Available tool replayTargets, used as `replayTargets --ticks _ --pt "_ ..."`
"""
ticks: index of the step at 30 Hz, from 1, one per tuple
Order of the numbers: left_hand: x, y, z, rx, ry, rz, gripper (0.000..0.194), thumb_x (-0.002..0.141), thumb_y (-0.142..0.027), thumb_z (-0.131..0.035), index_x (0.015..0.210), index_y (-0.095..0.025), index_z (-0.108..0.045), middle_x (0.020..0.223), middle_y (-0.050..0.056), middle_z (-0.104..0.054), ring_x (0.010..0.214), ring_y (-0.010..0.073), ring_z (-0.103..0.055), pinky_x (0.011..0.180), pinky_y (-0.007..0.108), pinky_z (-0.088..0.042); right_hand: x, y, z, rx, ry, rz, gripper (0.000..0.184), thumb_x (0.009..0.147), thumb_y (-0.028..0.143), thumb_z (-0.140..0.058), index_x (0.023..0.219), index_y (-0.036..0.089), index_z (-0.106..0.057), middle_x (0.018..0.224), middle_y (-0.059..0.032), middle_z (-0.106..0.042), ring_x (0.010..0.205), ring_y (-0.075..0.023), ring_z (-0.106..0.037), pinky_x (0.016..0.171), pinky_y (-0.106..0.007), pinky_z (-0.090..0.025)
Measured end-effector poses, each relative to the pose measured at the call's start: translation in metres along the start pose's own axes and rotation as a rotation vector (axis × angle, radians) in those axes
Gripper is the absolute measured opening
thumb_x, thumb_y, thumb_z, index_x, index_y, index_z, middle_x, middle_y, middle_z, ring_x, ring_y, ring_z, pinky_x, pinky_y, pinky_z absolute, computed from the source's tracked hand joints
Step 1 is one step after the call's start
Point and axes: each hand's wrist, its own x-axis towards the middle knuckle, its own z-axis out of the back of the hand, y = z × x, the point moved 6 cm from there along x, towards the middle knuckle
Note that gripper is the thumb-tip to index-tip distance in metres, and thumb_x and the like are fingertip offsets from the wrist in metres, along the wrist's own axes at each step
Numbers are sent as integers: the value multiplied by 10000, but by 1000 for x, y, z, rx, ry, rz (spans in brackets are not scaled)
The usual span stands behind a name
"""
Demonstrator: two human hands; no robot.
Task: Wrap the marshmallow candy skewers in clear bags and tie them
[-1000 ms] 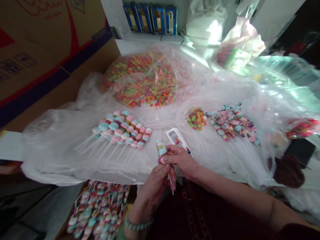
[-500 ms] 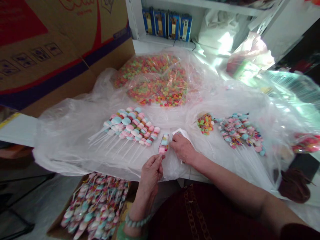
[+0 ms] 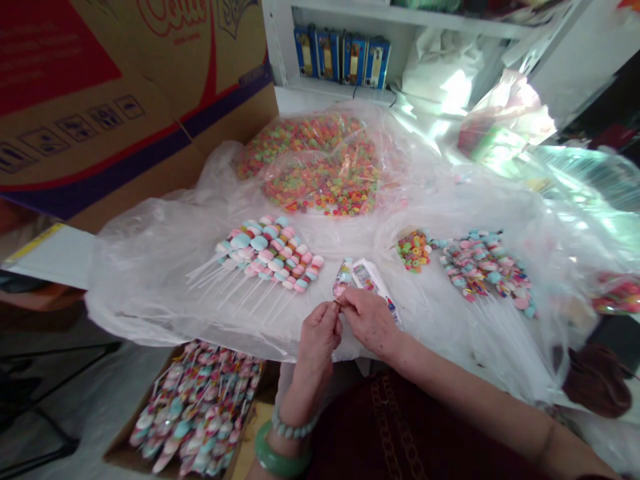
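A wrapped marshmallow skewer (image 3: 343, 273), pink, white and blue in clear film, points away from me. My left hand (image 3: 320, 331) is closed, pinching the skewer's near end. Close against it, my right hand (image 3: 371, 321) pinches at the base of the wrapper, where a thin brownish strip shows between the fingertips. Beside the right hand lies a white printed packet (image 3: 373, 283). On the left, several unwrapped marshmallow skewers (image 3: 270, 257) lie in a row with white sticks towards me. A pile of wrapped marshmallow skewers (image 3: 493, 267) lies to the right.
Ring-shaped gummy candies fill a large clear bag (image 3: 320, 160) at the back, and a small heap of gummies (image 3: 414, 251) lies nearer. A big cardboard box (image 3: 150, 87) stands back left. Below the table edge, an open carton (image 3: 120, 443) holds many wrapped skewers.
My right hand has moved from the printed packet to the wrapper's base, meeting my left hand. The skewer has shifted slightly right, and the packet is now uncovered. The view has turned slightly.
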Motion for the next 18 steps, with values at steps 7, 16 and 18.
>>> replayTargets --ticks 7,16,18 --pt "1 2 1 5 -82 -56 371 709 -447 -679 588 -180 -451 451 -96 -345 411 48 -250 401 190 -173 -8 -14 5 193 7 -48 154 855 164 -533 890 188 -680 886 -44 -698 853 -169 -602 783 -267 -405" --pt "3 16 -15 20 -44 -48 361 734 -466 -656 620 -179 -469 461 -90 -371 413 48 -269 405 186 -198 -14 -40 0 566 -79 -403 108 748 168 -574 651 189 -617 630 39 -584 638 -120 -511 626 -235 -360" --pt "2 16 -14 43 -45 -59 366 749 -473 -637 613 -180 -464 459 -87 -368 420 52 -274 411 188 -202 -16 -45 -4 684 -80 -444 93 723 209 -603 636 187 -577 583 52 -525 584 -110 -454 581 -233 -325"
